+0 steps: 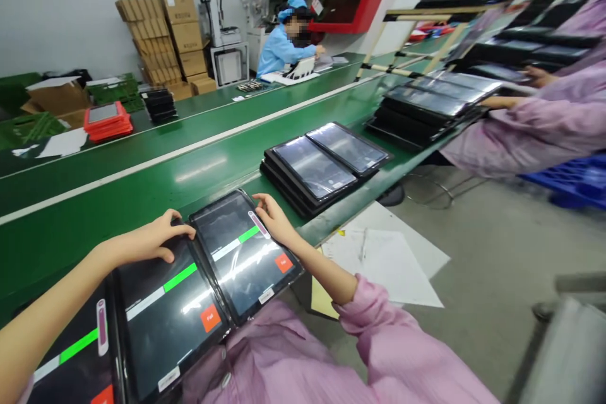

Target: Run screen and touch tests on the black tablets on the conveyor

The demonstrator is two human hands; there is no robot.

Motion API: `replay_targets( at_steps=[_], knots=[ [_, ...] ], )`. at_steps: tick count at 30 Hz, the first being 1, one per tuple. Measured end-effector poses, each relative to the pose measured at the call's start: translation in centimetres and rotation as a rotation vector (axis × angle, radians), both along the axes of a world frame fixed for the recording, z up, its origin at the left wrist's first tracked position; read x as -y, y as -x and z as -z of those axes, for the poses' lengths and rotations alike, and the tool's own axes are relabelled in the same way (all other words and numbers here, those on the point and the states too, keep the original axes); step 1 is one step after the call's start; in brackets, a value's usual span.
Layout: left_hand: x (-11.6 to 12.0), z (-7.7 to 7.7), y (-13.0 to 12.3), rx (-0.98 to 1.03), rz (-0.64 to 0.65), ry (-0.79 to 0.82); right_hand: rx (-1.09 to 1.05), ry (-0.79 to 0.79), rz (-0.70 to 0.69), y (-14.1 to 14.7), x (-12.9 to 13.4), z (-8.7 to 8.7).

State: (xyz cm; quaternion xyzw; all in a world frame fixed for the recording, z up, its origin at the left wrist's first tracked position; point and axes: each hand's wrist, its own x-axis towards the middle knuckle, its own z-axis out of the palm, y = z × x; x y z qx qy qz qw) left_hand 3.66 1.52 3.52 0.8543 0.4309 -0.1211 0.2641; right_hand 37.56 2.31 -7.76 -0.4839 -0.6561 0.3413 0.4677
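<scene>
Three dark tablets lie side by side in front of me, overlapping the bench's near edge. The right tablet (pixel 237 284), the middle tablet (pixel 165 322) and the left tablet (pixel 61 369) each show a green-and-white bar and a red box. My left hand (pixel 161 237) is over the top of the middle tablet, fingers spread, index finger reaching towards the right one. At the right tablet's upper right edge, my right hand (pixel 276 221) has bent fingers against it. A pink-and-white oblong strip (pixel 259 225) lies on its screen beside that hand.
Stacked tablets in dark cases (pixel 315 167) stand to the right on the green bench (pixel 203 167). Beyond them, a co-worker's pink sleeve (pixel 544 120) reaches to another stack (pixel 421 107). Papers (pixel 388 265) hang below the edge. A person in blue (pixel 284 50) sits across.
</scene>
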Motion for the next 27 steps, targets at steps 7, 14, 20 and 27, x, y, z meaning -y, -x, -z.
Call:
replay_targets(
  at_steps=[7, 14, 20, 27],
  knots=[
    [-0.3, 0.1, -0.2, 0.046, -0.116, 0.046, -0.003, 0.047, -0.004, -0.1, 0.2, 0.1],
    [-0.8, -0.5, -0.7, -0.004, -0.061, 0.054, -0.006, 0.047, -0.015, -0.4, 0.2, 0.4],
    [1.3, -0.1, 0.5, 0.082, -0.062, -0.038, 0.004, 0.049, -0.017, -0.6, 0.2, 0.6],
    [5.6, -0.2, 5.7, -0.055, -0.32, -0.088, -0.015, 0.047, -0.002, -0.6, -0.1, 1.0]
  ],
)
